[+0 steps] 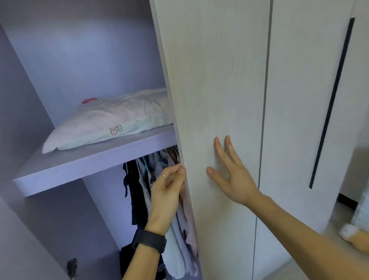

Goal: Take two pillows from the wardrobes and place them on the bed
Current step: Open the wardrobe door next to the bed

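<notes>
Pillow (108,121) number 1 lies flat on the shelf (93,161) of the open wardrobe (69,60), its left corner near the shelf's front edge and its right end hidden behind the door (218,72). It is white, puffy and crinkled, with a small printed mark on the front and a pink patch on top, so it looks light, soft and easy to squash, with nothing fragile about it. It should slide off the smooth shelf readily; a good hold is probably 1 hand on the near left corner and 1 under the long front edge, or both hands pinching that edge, since the fabric gives plenty to grab. Below the shelf, clothes (139,197) hang on a rail. The left hand (169,189), with a ring and a dark wristband, has its fingers curled at the door's edge and seems to grip it. The right hand (232,176) lies flat on the door's face, fingers spread, holding nothing. Pillow 2 and the bed are not in view.
</notes>
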`<state>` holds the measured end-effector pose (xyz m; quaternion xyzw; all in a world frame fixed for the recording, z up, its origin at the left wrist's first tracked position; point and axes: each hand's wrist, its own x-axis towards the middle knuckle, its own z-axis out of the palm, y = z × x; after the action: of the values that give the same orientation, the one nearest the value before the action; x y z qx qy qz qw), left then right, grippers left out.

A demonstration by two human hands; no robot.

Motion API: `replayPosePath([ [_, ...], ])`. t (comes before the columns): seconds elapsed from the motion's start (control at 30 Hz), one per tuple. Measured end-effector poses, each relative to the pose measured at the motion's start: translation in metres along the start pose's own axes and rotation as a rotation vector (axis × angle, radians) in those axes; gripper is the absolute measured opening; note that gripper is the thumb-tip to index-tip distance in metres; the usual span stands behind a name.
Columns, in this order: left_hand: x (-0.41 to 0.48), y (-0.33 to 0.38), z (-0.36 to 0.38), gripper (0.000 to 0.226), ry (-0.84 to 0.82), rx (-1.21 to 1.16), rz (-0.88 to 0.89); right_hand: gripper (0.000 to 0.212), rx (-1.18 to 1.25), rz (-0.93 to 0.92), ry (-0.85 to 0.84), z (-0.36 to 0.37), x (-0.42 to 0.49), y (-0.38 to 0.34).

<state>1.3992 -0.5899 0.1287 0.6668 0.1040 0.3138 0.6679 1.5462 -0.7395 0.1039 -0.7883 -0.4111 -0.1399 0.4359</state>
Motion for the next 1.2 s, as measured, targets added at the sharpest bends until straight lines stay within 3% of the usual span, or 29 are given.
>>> replayPosePath([
  [0.23, -0.051, 0.003, 0.042, 0.038, -0.336, -0.08, 0.038, 0.061, 0.257, 0.208, -0.004, -0.028, -0.127, -0.013],
  [0.47, -0.063, -0.002, 0.087, 0.046, -0.501, -0.069, 0.112, 0.062, 0.237, 0.31, 0.145, -0.049, -0.198, -0.011],
  [0.6, -0.072, -0.019, 0.119, 0.05, -0.599, 0.086, 0.21, 0.067, 0.138, 0.352, 0.259, -0.066, -0.218, 0.0],
  [0.73, -0.078, -0.037, 0.162, 0.057, -0.629, 0.411, 0.436, 0.065, 0.058, 0.434, 0.369, -0.091, -0.229, 0.017],
  [0.93, -0.072, -0.079, 0.223, 0.097, -0.621, 0.784, 0.807, 0.064, -0.052, 0.503, 0.483, -0.122, -0.233, 0.037],
  [1.2, -0.056, -0.109, 0.284, 0.094, -0.64, 0.938, 0.866, 0.065, -0.098, 0.553, 0.564, -0.16, -0.229, 0.083],
])
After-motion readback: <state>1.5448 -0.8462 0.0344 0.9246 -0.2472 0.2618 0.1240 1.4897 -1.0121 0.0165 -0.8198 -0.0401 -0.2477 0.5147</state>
